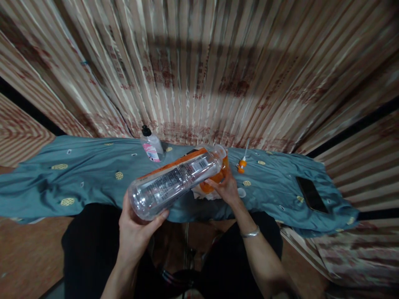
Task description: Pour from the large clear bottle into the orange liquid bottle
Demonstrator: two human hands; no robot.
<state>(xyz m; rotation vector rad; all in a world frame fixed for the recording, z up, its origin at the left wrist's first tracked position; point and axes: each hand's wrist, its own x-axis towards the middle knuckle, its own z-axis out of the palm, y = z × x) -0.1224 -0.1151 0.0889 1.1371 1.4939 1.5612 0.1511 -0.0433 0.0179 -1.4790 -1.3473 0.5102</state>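
Observation:
My left hand point(137, 228) is wrapped round the base of a large clear plastic bottle point(179, 179) with an orange-edged label and a barcode. The bottle lies tilted in the air, its uncapped mouth up and to the right. Behind its neck, my right hand point(227, 187) grips an orange bottle point(207, 187), partly hidden by the clear one. Whether the two bottles touch, I cannot tell. Under the orange bottle is some crumpled white tissue point(215, 195). Just right of my right hand lies a small whitish cap point(241, 192).
An orange pump head point(241, 166) with a thin tube lies on the teal cloth point(99, 174). A black-topped pump bottle point(152, 146) stands at the back left, and a dark phone point(311, 194) lies at the right. Behind the cloth hangs a striped curtain point(199, 83).

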